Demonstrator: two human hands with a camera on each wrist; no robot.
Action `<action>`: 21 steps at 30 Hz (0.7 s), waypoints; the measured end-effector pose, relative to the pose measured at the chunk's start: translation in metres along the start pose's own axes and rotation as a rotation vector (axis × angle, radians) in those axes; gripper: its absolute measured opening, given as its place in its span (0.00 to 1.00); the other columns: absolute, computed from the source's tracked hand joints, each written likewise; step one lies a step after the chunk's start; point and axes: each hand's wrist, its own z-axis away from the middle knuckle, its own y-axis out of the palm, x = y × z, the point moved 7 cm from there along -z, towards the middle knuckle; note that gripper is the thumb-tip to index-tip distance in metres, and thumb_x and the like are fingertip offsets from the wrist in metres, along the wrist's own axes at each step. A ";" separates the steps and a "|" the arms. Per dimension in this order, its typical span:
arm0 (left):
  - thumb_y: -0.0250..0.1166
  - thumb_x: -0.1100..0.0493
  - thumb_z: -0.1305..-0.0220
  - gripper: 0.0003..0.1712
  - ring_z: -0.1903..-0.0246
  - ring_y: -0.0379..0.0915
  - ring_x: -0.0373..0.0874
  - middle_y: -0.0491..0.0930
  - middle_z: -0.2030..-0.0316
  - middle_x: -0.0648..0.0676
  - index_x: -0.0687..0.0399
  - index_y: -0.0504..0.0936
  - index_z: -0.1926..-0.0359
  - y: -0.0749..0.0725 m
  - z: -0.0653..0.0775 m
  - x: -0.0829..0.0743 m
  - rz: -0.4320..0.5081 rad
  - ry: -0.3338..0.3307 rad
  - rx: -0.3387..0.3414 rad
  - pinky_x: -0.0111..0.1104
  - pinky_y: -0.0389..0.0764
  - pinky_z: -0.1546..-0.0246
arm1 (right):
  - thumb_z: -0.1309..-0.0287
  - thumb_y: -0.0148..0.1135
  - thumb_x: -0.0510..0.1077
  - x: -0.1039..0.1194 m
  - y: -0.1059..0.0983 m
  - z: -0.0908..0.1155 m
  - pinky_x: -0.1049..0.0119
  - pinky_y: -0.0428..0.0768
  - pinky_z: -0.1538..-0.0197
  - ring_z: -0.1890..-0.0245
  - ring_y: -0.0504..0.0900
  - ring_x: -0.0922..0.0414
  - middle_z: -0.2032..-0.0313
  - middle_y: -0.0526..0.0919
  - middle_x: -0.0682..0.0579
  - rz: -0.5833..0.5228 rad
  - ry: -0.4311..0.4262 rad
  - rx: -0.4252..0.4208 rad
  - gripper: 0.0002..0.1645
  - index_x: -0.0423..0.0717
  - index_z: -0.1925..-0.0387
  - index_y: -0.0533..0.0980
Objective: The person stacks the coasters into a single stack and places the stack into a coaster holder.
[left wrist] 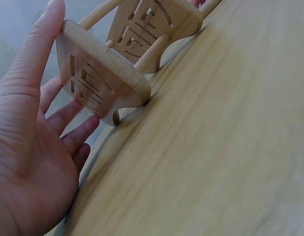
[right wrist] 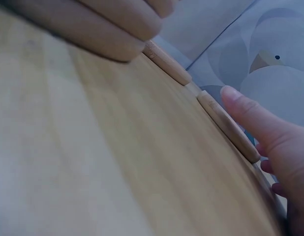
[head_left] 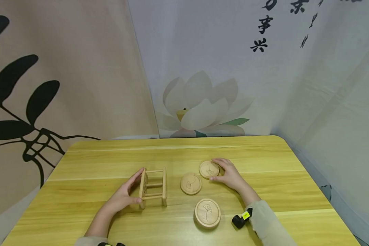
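My left hand (head_left: 122, 197) holds one end panel of a small wooden coaster rack (head_left: 164, 186), its thumb at the near edge and its fingers at the far edge. The left wrist view shows cut-out patterns in the rack's panels (left wrist: 98, 83), joined by rods. Thumb and fingers of my right hand (head_left: 229, 174) span the right side of a round wooden coaster (head_left: 207, 168) lying flat on the table. Beside that lies a second wooden coaster (head_left: 190, 184). Closer to me sits a thicker stack of round coasters (head_left: 207, 212); a ginkgo leaf is engraved on its top.
Everything stands on a wood-grain table (head_left: 252, 150) with rounded back corners. Printed cloth (head_left: 110, 68) hangs right behind its back edge. The stack lies between the two forearms, near the right wrist's black strap device (head_left: 240, 221).
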 end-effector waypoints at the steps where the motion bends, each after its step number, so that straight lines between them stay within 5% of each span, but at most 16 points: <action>1: 0.76 0.49 0.52 0.61 0.32 0.43 0.67 0.51 0.28 0.62 0.48 0.47 0.24 0.000 0.000 0.000 0.001 0.001 0.001 0.70 0.38 0.43 | 0.61 0.79 0.55 0.000 0.001 -0.001 0.41 0.60 0.37 0.38 0.65 0.41 0.39 0.71 0.43 0.005 -0.001 0.003 0.49 0.42 0.37 0.71; 21: 0.74 0.43 0.51 0.61 0.32 0.43 0.66 0.51 0.28 0.61 0.47 0.47 0.24 0.001 0.000 -0.001 0.004 0.012 0.003 0.70 0.37 0.42 | 0.62 0.78 0.58 -0.004 0.006 -0.007 0.40 0.60 0.37 0.37 0.64 0.41 0.39 0.71 0.42 0.085 -0.010 0.048 0.51 0.41 0.37 0.70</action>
